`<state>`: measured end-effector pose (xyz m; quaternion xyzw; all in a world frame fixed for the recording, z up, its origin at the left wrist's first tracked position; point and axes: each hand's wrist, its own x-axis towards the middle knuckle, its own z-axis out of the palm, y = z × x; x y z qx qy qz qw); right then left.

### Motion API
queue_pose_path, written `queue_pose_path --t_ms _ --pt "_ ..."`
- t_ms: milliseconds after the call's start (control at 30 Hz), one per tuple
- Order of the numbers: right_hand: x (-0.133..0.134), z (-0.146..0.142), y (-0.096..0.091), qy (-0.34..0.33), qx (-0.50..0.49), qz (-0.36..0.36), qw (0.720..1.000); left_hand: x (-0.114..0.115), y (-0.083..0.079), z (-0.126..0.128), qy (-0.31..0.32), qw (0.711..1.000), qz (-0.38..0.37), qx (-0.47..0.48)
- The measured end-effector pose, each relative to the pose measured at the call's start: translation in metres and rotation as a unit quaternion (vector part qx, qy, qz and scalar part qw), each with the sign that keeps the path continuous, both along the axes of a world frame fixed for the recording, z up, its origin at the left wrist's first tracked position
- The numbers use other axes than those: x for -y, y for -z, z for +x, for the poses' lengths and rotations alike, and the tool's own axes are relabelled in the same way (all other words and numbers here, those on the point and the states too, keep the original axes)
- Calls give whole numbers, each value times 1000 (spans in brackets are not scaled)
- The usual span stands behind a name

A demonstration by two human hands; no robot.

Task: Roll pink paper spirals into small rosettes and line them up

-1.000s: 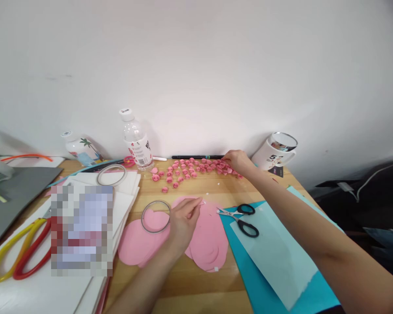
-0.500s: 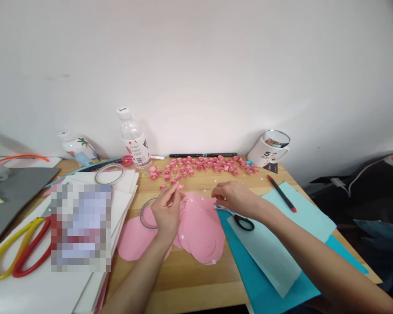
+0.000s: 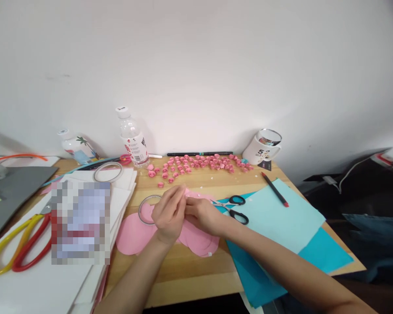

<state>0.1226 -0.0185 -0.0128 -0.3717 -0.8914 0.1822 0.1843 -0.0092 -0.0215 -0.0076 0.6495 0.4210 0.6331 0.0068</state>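
Note:
My left hand and my right hand meet over a pile of pink paper circles at the table's middle. Both have their fingers pinched together where they touch; what they pinch is too small to make out. A clear tape ring lies on the pink paper just left of my left hand. Several small pink paper roses are spread along the back of the table. Black-handled scissors lie to the right of my right hand.
Teal and light blue paper sheets with a red pencil lie right. A water bottle, a white mug and a black pen stand by the wall. White sheets, another tape ring and large red-yellow scissors lie left.
My right hand came back from the roses at the wall to the pink circles and joined my left hand. The view shifted slightly, and the red pencil came into sight.

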Motion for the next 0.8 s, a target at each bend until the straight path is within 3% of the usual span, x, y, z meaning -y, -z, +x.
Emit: queue_pose_path --t_ms 233,333,467,567,800 --pt "-17 -38 7 -26 49 19 998 -13 -5 -9 -68 992 -47 95" --pt "-21 -41 4 -50 55 29 997 -15 -4 -11 -65 987 -77 122" --pt "-28 -41 1 -88 110 68 988 -14 -5 -10 -65 988 -77 119" --pt "-31 -32 -5 -97 99 80 987 -14 -6 -10 -59 988 -72 121" --pt "-28 16 -34 -60 -89 -74 991 -15 -3 -9 -59 994 -44 80"
